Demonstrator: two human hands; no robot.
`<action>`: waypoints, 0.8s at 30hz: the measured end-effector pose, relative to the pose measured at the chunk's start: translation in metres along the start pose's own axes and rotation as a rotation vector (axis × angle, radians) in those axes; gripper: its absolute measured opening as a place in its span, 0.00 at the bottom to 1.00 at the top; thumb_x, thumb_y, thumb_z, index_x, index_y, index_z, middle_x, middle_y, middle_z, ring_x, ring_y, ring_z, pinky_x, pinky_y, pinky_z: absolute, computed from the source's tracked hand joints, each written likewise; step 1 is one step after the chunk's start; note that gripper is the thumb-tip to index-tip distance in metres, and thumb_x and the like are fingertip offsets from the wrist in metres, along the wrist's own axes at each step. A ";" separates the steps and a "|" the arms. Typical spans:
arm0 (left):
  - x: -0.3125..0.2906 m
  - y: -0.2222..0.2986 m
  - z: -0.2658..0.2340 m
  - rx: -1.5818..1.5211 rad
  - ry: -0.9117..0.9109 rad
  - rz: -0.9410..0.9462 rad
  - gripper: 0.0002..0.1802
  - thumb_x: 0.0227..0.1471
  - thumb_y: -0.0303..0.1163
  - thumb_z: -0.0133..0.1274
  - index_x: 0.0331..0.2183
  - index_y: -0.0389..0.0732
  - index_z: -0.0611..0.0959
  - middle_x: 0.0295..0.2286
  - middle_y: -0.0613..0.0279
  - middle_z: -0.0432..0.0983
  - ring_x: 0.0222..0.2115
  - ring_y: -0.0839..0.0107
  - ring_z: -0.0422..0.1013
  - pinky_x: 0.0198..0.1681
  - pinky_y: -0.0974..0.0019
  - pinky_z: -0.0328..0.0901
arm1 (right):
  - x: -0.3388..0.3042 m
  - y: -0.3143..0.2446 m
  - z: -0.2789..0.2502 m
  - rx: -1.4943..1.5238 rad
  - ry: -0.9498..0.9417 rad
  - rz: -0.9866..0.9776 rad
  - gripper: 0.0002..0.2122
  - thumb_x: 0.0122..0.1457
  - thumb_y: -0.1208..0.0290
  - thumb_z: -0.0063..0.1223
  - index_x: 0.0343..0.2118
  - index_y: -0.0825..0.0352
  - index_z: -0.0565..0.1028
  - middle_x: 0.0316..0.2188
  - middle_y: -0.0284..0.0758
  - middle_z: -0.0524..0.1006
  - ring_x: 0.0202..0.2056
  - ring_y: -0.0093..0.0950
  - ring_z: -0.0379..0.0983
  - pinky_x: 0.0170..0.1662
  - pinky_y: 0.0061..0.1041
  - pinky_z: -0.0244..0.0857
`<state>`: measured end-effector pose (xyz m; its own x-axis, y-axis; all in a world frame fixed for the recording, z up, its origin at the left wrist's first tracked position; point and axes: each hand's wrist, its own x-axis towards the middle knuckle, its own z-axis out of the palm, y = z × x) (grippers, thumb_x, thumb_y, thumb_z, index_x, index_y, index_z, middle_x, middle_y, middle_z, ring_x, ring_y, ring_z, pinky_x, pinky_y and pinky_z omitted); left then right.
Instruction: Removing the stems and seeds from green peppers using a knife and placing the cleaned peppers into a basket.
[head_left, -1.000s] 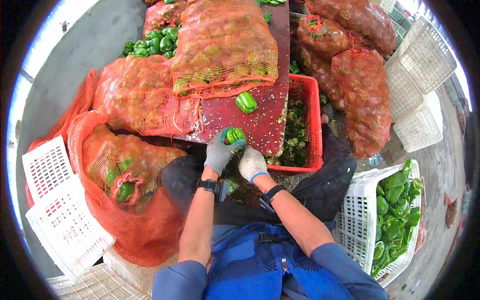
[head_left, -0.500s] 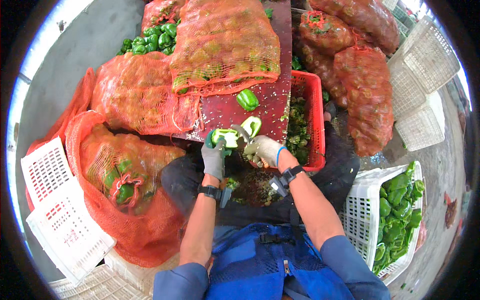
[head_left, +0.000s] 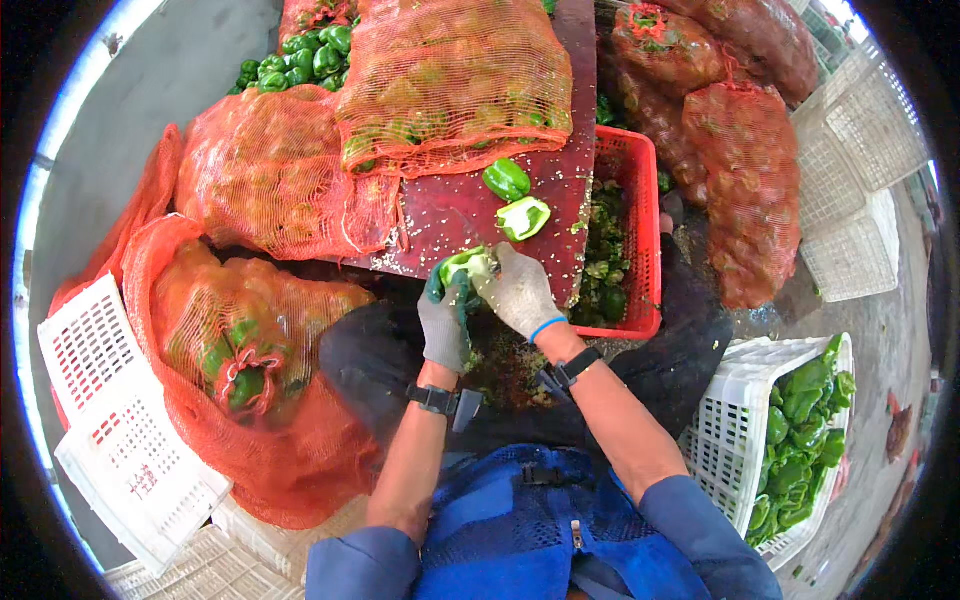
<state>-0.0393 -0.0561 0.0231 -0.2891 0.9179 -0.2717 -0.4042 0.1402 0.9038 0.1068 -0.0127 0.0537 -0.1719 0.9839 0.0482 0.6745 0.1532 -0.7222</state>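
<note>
Over the near edge of a red board, my gloved left hand holds half a green bell pepper, fingers wrapped round its outer side. My gloved right hand has its bent fingers pressed on the pale cut inside of that same half; its fingertips are partly hidden. Just beyond the hands, another bell pepper half rests cut side up on the board. It sits close to a whole green bell pepper. Pale seeds are scattered around them.
Red mesh sacks of peppers stand at the far side and left. Right of the board is a red crate with pepper scraps. A white crate of green pepper pieces stands at the near right, and white crates at the left.
My right hand has come over onto the pepper half in my left hand, which has turned and shifted slightly right. The other half now lies nearer the whole pepper. The view has shifted slightly.
</note>
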 end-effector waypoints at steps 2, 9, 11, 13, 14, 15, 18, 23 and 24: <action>-0.011 0.000 0.011 -0.019 -0.050 0.005 0.18 0.69 0.30 0.57 0.57 0.37 0.82 0.47 0.64 0.84 0.44 0.73 0.79 0.49 0.67 0.74 | -0.002 0.006 0.006 0.022 0.031 0.039 0.18 0.63 0.58 0.64 0.40 0.71 0.76 0.32 0.55 0.81 0.39 0.57 0.80 0.41 0.52 0.73; -0.015 -0.005 0.013 -0.307 -0.144 -0.091 0.21 0.72 0.45 0.54 0.55 0.40 0.83 0.46 0.63 0.84 0.45 0.70 0.79 0.52 0.63 0.74 | -0.014 0.008 0.009 0.221 0.048 0.072 0.19 0.61 0.57 0.65 0.38 0.72 0.76 0.31 0.55 0.81 0.38 0.58 0.80 0.42 0.54 0.73; -0.015 -0.012 0.009 -0.256 -0.147 -0.138 0.22 0.71 0.45 0.55 0.56 0.40 0.82 0.46 0.63 0.84 0.45 0.69 0.79 0.52 0.63 0.74 | -0.020 0.007 0.007 0.250 0.079 0.102 0.20 0.59 0.58 0.68 0.38 0.72 0.76 0.31 0.55 0.81 0.38 0.57 0.80 0.41 0.53 0.72; -0.019 -0.022 0.006 -0.204 -0.165 -0.052 0.24 0.71 0.46 0.55 0.58 0.39 0.80 0.47 0.63 0.83 0.45 0.69 0.79 0.52 0.62 0.74 | -0.026 0.003 0.003 0.303 0.053 0.164 0.20 0.57 0.58 0.69 0.38 0.72 0.76 0.31 0.54 0.81 0.38 0.57 0.80 0.41 0.52 0.73; -0.024 -0.021 0.008 -0.216 -0.178 -0.004 0.25 0.70 0.43 0.57 0.60 0.37 0.79 0.50 0.63 0.82 0.48 0.72 0.77 0.55 0.65 0.72 | -0.030 0.000 -0.001 0.267 0.054 0.202 0.20 0.57 0.59 0.70 0.39 0.72 0.76 0.31 0.54 0.81 0.38 0.57 0.80 0.41 0.51 0.73; -0.030 -0.022 0.011 -0.228 -0.190 0.044 0.27 0.69 0.41 0.59 0.62 0.36 0.78 0.52 0.64 0.81 0.51 0.75 0.75 0.57 0.68 0.69 | -0.034 -0.002 -0.001 0.232 0.053 0.240 0.20 0.57 0.60 0.70 0.39 0.72 0.76 0.32 0.54 0.81 0.37 0.57 0.80 0.41 0.51 0.73; -0.042 -0.031 0.017 -0.143 -0.117 0.041 0.25 0.69 0.35 0.59 0.61 0.33 0.79 0.52 0.64 0.80 0.51 0.76 0.72 0.58 0.69 0.67 | -0.041 0.013 0.012 0.231 0.097 0.216 0.15 0.59 0.65 0.67 0.39 0.72 0.76 0.32 0.54 0.82 0.38 0.58 0.80 0.42 0.51 0.74; -0.054 -0.065 0.041 0.282 -0.158 0.267 0.25 0.67 0.35 0.60 0.60 0.34 0.80 0.50 0.61 0.82 0.48 0.73 0.77 0.54 0.68 0.71 | -0.041 0.110 0.060 0.316 0.157 0.267 0.08 0.61 0.73 0.60 0.39 0.72 0.77 0.33 0.54 0.82 0.40 0.56 0.82 0.42 0.51 0.75; -0.059 -0.064 0.055 0.315 -0.181 0.258 0.25 0.66 0.34 0.60 0.60 0.33 0.80 0.50 0.60 0.82 0.48 0.73 0.77 0.54 0.69 0.71 | -0.046 0.132 0.065 0.496 0.222 0.310 0.09 0.63 0.73 0.60 0.42 0.72 0.77 0.32 0.50 0.82 0.36 0.47 0.80 0.41 0.44 0.73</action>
<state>0.0516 -0.0986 0.0001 -0.1777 0.9840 0.0130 -0.0467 -0.0216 0.9987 0.1573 -0.0436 -0.0888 0.1681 0.9795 -0.1111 0.2465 -0.1509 -0.9573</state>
